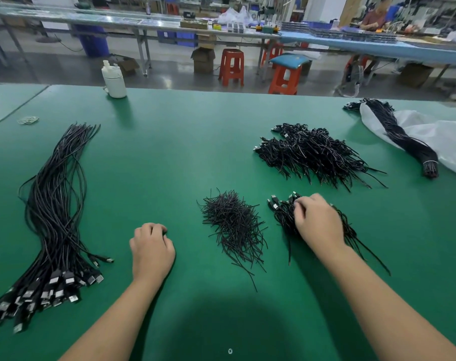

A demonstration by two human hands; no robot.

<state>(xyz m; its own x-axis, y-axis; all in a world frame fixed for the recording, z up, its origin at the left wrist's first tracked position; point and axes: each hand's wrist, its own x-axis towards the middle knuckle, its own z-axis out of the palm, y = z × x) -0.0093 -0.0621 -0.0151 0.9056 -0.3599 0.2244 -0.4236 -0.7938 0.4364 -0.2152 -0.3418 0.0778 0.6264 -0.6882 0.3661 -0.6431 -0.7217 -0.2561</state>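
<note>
Right hand: laid on the small cable bundle, fingers curled into its strands and gripping them.
Small cable bundle: located at the near right of the green worktop, plugs pointed far-left.
Left hand: rested on the worktop, near centre-left, fingers curled under; whether anything is pinched cannot be told.
Tie pile: placed between the two hands.
Large cable heap: located beyond the right hand.
Long cables: laid out at the left, plugs nearest.
Tied bundle: laid on a white bag, far right.
</note>
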